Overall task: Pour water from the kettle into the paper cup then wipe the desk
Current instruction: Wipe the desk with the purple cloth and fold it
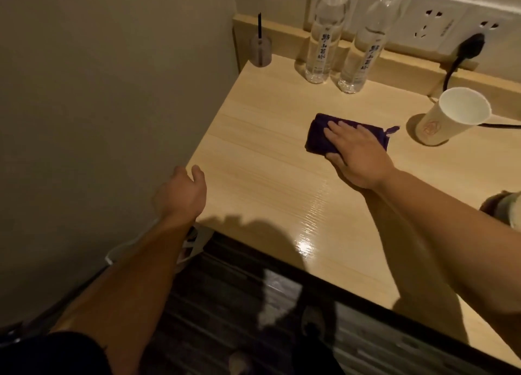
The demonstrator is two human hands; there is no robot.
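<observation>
Left hand: nearest my view, the left hand point(180, 190) hung off the desk's left edge, fingers loosely curled on nothing.
Right hand: the right hand point(356, 151) lay palm-down, fingers spread flat, pressing the folded purple cloth point(318, 133) rather than pinching it; the thumb tucked against the cloth's near edge.
Cloth: flat on the desk point(253, 177), mid-surface, left of the paper cup point(451, 115) and apart from it.
Step in hand: I judged this to be the wiping step; I could not tell whether the cup held water.
Kettle: not identifiable; a dark object point(504, 208) at the right edge was too cropped to name.
Next move: I judged it called for sliding the cloth under steady downward pressure across the unwiped wood.
Obstacles: two clear water bottles point(335, 41) stood upright at the back, just behind the cloth; a sweep rearward could topple them, one rightward could tip the cup.
Other things: a black power cord point(451, 70) ran from the wall socket point(473, 44) past the cup; a small holder with a black stick point(260, 50) stood in the rear left corner.
</observation>
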